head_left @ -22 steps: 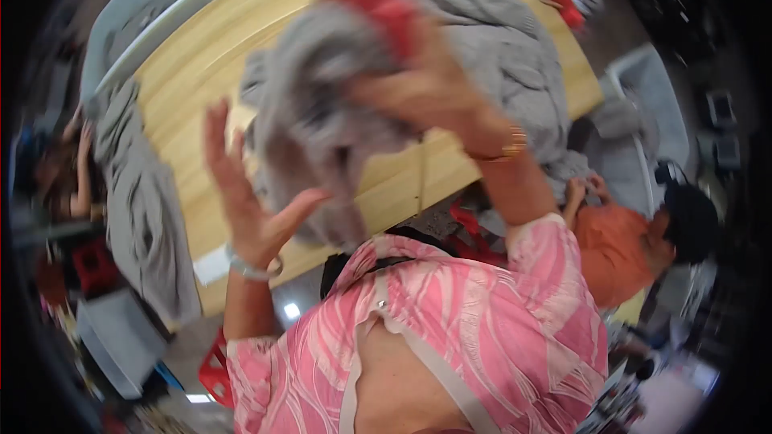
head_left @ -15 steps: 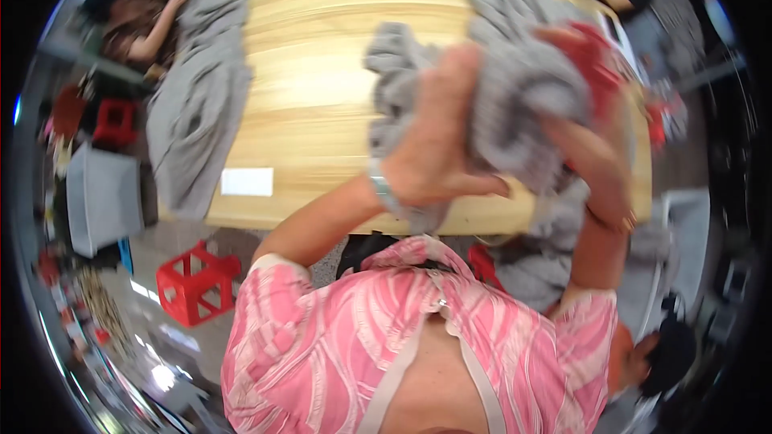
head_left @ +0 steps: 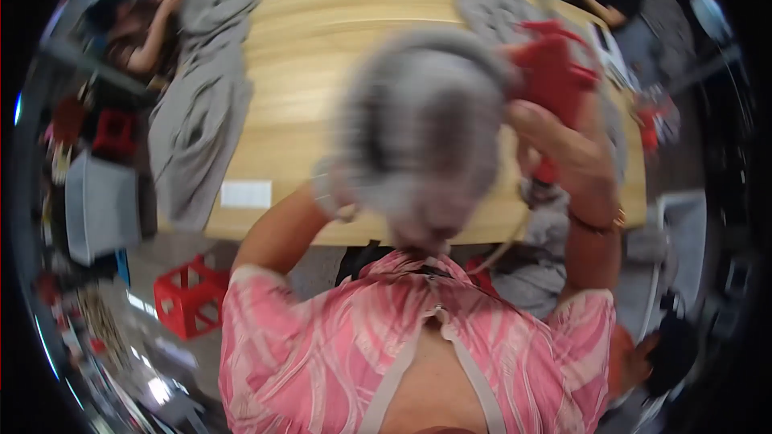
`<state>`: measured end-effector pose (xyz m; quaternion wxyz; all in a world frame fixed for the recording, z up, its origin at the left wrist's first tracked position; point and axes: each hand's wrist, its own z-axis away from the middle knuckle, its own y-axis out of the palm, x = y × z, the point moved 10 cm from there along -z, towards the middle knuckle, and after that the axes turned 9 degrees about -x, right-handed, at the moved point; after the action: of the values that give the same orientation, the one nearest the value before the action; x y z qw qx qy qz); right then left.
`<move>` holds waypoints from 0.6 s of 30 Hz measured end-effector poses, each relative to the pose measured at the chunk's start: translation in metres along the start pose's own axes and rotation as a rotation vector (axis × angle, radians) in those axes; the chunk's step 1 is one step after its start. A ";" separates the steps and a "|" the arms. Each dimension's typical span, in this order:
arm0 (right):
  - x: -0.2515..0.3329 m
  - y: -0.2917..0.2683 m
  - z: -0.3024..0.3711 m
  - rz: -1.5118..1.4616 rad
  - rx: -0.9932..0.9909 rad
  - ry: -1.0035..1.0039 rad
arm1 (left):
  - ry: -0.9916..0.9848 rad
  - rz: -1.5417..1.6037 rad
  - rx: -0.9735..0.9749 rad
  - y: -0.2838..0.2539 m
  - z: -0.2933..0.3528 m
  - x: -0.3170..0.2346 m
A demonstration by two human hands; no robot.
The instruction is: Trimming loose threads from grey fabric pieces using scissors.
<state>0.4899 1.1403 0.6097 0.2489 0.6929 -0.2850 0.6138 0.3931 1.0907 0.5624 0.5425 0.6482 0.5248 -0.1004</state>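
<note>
A bunched grey knit garment (head_left: 426, 128), smeared by motion, is lifted in front of me over the table. My left hand (head_left: 346, 197) supports it from its lower left side; the fingers are mostly hidden in or behind the cloth. My right hand (head_left: 571, 141) is closed around a red handheld tool (head_left: 555, 68), just right of the garment. The tool's exact kind cannot be made out. A pale cord (head_left: 511, 245) hangs below the right hand.
More grey knitwear lies along the table's (head_left: 305, 56) left side (head_left: 197, 128) and far right (head_left: 494, 12). A white card (head_left: 246, 194) rests near the front left. Red stool (head_left: 191, 293) and grey bin (head_left: 104, 205) stand left. Other people sit at the far corners and lower right.
The grey garment has swung left and toward me, off the right hand's side. My left hand has drawn back left, behind the cloth. The red tool now shows more fully.
</note>
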 end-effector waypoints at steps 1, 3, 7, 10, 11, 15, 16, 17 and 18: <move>-0.006 -0.001 -0.011 0.012 0.006 -0.004 | -0.030 -0.003 -0.064 -0.032 -0.006 -0.017; -0.041 -0.010 -0.037 -0.084 0.062 0.057 | -0.093 -0.031 -0.203 -0.083 0.016 -0.044; -0.091 -0.019 -0.035 -0.028 0.082 0.148 | -0.157 -0.197 -0.479 -0.162 0.024 -0.090; -0.098 -0.018 -0.009 0.447 0.076 -0.036 | -0.104 -0.396 -0.290 -0.118 -0.027 -0.081; -0.101 -0.014 -0.001 0.480 0.107 0.010 | -0.029 -0.354 -0.170 -0.117 -0.037 -0.095; -0.168 -0.004 0.053 0.469 0.365 0.330 | 0.451 -0.515 -0.242 -0.138 -0.063 -0.113; -0.161 -0.001 0.060 0.429 0.307 0.193 | 0.809 -0.873 -0.023 -0.092 -0.057 -0.125; -0.156 0.006 0.062 0.420 0.294 0.192 | 1.186 -1.230 0.222 -0.046 -0.039 -0.128; -0.157 0.016 0.065 0.408 0.323 0.247 | 1.266 -1.518 0.150 -0.038 -0.041 -0.135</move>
<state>0.5119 1.0975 0.4453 0.0395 0.5720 -0.2845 0.7683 0.2874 1.0412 0.6501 -0.0888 0.1067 0.9863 -0.0893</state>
